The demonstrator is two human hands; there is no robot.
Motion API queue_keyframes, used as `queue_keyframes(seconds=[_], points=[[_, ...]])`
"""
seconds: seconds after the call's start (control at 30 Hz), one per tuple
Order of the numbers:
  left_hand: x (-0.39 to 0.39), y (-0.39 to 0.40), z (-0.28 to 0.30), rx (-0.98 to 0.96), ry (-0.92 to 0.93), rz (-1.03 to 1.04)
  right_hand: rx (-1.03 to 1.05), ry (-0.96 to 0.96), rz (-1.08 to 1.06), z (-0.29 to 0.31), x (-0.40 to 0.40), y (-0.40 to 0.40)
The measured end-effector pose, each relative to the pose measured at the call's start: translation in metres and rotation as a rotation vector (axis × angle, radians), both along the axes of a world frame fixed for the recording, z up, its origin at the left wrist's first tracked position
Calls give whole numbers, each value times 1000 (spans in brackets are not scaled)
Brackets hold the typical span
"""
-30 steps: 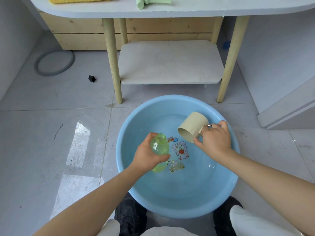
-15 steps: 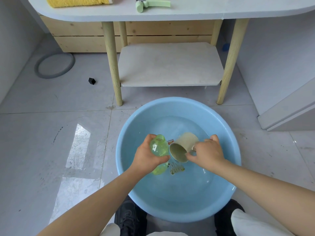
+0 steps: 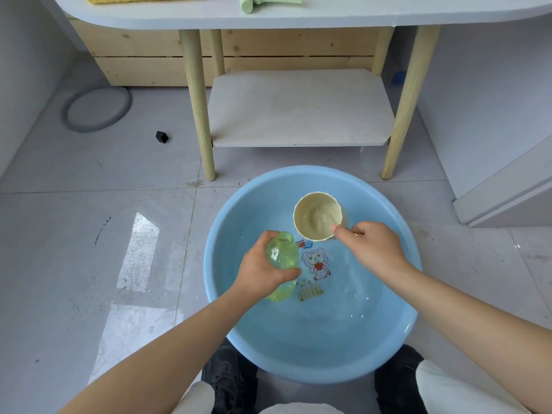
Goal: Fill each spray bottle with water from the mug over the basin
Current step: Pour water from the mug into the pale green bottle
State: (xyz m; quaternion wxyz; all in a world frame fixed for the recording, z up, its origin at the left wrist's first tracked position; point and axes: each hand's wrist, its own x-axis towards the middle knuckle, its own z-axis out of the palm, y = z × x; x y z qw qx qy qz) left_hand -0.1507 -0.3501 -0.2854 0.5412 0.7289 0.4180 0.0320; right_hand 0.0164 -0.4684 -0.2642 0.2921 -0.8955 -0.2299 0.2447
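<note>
ur left hand (image 3: pixel 263 271) grips the uncapped green bottle (image 3: pixel 282 258) upright over the basin (image 3: pixel 221 234) so spills drop in, while ur right hand (image 3: pixel 370 248) pinches the mug (image 3: pixel 316 216) by its handle side, mouth up, just beside the neck, prob ready to pour.

Bright, even daylight fills the scene. A sharp window-shaped glare patch lies on the glossy grey tiled floor (image 3: pixel 140 255) at the near left. Small glints sparkle on the water in the round pale-blue plastic basin (image 3: pixel 400 330). Shadows are soft. Wide-angle distortion bends the white tabletop (image 3: pixel 328 16) at the far edge. Focus is crisp throughout.
</note>
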Motion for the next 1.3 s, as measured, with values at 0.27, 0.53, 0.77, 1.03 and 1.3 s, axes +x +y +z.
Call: queue_keyframes(seconds=[0.27, 0.53, 0.77, 1.03, 1.3], points=[[3, -1, 4, 23, -19, -30, 350, -248, 73, 21, -19, 11], [3, -2, 3, 32, -20, -26, 356, -528, 182, 15, -20, 13], [4, -2, 4, 23, -16, -22, 368, -694, 223, 15, -18, 13], [5, -2, 11, 9, -1, -13, 381, -754, 222, 15, -18, 12], [4, -2, 10, 16, -10, -15, 395, -776, 229, 16, -16, 13]])
